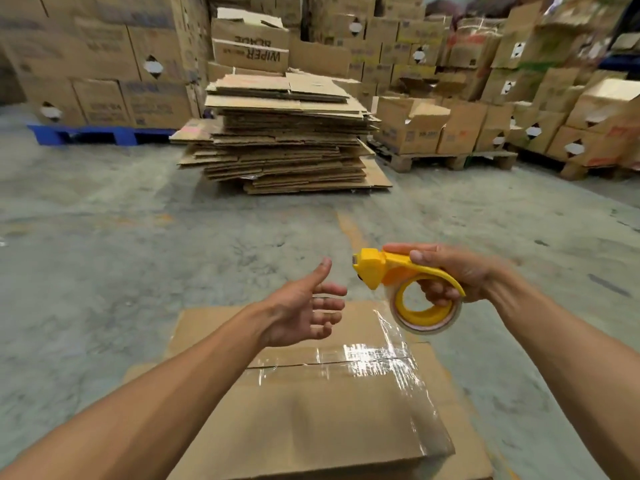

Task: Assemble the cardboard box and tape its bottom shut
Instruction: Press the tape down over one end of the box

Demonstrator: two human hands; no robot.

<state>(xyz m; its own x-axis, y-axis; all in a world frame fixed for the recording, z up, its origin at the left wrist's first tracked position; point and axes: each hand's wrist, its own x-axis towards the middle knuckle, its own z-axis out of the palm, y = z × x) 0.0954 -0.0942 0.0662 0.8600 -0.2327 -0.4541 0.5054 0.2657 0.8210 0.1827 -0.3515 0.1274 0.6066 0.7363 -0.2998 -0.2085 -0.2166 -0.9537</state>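
A brown cardboard box (311, 417) stands in front of me with its closed flaps facing up. Shiny clear tape (377, 362) runs along the flap seam and crosses it near the right side. My right hand (450, 275) grips a yellow tape dispenser (405, 282) holding a roll of clear tape, raised above the box's far right corner. My left hand (304, 306) hovers over the box's far edge, fingers spread and relaxed, holding nothing, just left of the dispenser.
A tall pile of flattened cardboard (284, 133) lies on the concrete floor (104, 237) ahead. Stacked cartons on a blue pallet (100, 135) stand at the back left. More cartons on wooden pallets (450, 161) line the back right.
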